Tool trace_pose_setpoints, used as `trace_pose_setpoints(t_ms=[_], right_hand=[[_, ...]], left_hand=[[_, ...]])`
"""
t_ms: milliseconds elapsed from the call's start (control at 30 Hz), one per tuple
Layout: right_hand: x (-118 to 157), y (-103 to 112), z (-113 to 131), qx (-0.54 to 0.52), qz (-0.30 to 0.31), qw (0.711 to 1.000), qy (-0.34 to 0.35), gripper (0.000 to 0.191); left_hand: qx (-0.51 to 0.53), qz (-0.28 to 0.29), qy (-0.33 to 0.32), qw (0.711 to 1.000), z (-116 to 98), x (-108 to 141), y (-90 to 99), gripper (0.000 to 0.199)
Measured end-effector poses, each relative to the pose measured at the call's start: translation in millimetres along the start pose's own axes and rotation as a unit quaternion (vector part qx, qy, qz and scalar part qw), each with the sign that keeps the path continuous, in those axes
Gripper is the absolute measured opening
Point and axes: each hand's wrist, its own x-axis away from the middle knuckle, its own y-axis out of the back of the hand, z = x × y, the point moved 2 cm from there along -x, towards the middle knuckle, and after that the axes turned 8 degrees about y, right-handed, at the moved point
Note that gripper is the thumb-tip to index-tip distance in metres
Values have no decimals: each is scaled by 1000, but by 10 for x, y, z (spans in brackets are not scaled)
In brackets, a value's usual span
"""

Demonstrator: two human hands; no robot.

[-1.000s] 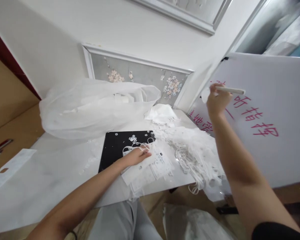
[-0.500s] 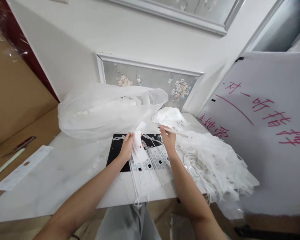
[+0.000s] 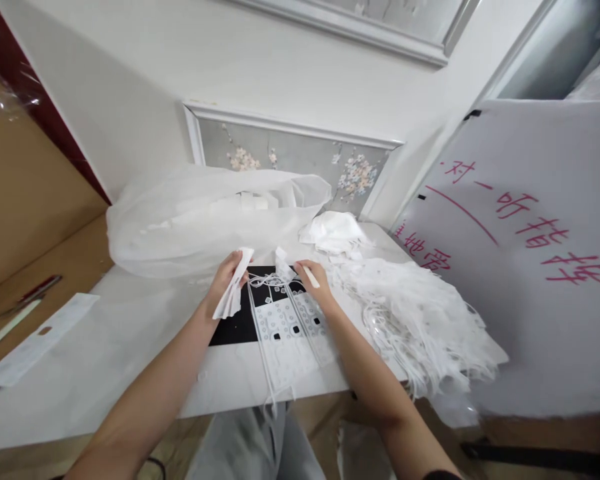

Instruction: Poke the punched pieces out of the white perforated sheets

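My left hand (image 3: 225, 280) is closed around a small bundle of thin white strips (image 3: 234, 288), fanned out at the lower end. My right hand (image 3: 316, 283) is closed with a slim off-white stick (image 3: 311, 277) across it. Its fingertips are beside a small crumpled white piece (image 3: 283, 263); I cannot tell whether they pinch it. Between the hands, translucent dotted sheets (image 3: 275, 320) with cut-out holes lie partly over a black mat (image 3: 235, 331). White cords (image 3: 261, 347) run along the sheets, and tiny clear squares are scattered on the mat.
A heap of white corded pieces (image 3: 420, 313) covers the table's right side. Behind stand a white pile (image 3: 333, 230) and a big translucent bag (image 3: 180, 227). To the left lie a long white strip with a hole (image 3: 45, 340) and a red-handled tool (image 3: 43, 287). A whiteboard (image 3: 530, 333) borders the right.
My left hand has moved left with the white strips, away from the dotted sheets. My right hand has shifted left over the mat, the stick now turned in it. The view has shifted slightly.
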Motion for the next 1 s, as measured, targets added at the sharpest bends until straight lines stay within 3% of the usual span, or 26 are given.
trace_pose_setpoints(t_ms=[100, 233, 367, 433, 567, 667, 1000], right_hand=[[5, -145, -4, 63, 24, 998, -20, 24], [13, -146, 31, 67, -10, 997, -32, 22], [26, 36, 252, -57, -121, 991, 7, 32], [57, 93, 391, -151, -133, 980, 14, 40], [186, 68, 624, -262, -14, 965, -5, 45], [283, 47, 724, -276, 56, 960, 9, 42], [287, 128, 795, -284, 115, 952, 1, 48]], left_hand=[[-34, -19, -39, 998, 26, -54, -38, 45], [-92, 10, -22, 995, 30, -60, -109, 43], [-216, 100, -23, 971, 31, 43, -213, 37], [-248, 125, -48, 959, 42, 108, -278, 33], [-278, 110, -89, 950, 77, 193, -380, 28], [-287, 93, -104, 948, 81, 219, -413, 28], [-343, 89, -192, 915, 68, 260, -466, 28]])
